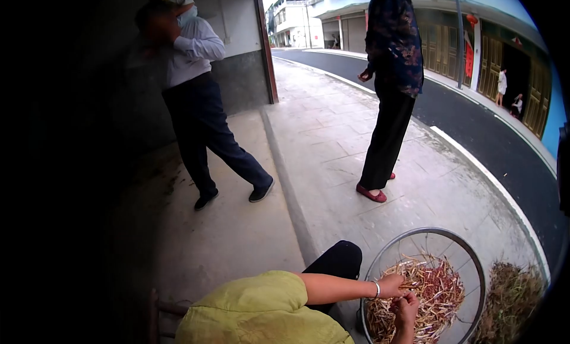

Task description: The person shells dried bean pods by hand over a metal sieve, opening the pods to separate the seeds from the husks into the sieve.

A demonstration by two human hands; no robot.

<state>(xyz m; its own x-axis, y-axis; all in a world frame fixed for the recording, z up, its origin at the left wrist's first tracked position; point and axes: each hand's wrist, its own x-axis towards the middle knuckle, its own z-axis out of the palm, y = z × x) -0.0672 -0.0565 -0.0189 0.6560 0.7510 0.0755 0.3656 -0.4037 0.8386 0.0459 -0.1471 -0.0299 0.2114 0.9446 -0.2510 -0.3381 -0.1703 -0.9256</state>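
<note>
A wide round tray (pixel 478 267) with a grey rim sits low at the bottom right. In it lies a heap of dried bean pods (pixel 436 284), pale and brown, with dark red beans among them. My left hand (pixel 390 286), a silver bangle at its wrist, reaches over the heap with fingers pinched. Close below it, my right hand (pixel 406 310) has its fingers curled inward. Both sets of fingertips meet at what looks like one small dried pod, mostly hidden by them.
A bundle of dry plants (pixel 512 299) lies right of the tray. A person in dark trousers (pixel 208 118) stands at left, another in red shoes (pixel 372 194) on the pavement ahead. A road (pixel 475 130) runs beyond the kerb. The far left is dark.
</note>
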